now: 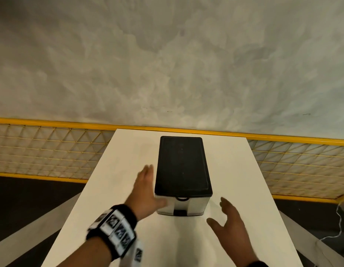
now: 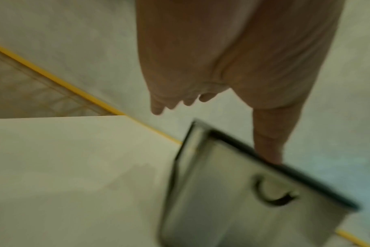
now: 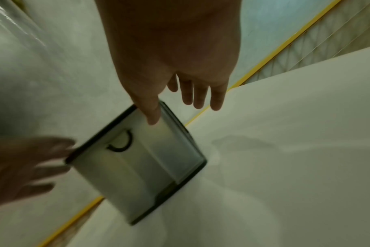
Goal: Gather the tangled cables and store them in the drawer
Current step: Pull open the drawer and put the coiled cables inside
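My left hand lay flat, fingers straight, against the left side of the small grey plastic drawer box with a black lid, which stood on the white table. My right hand hovered loose beside its front, grasping nothing. The drawer was closed; no cables were in view.

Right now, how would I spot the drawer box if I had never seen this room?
Find the white table in front of the yellow mesh fence. The drawer box stands alone on it, between the open left hand and right hand. It has a black top, a pale front and a small dark loop handle.
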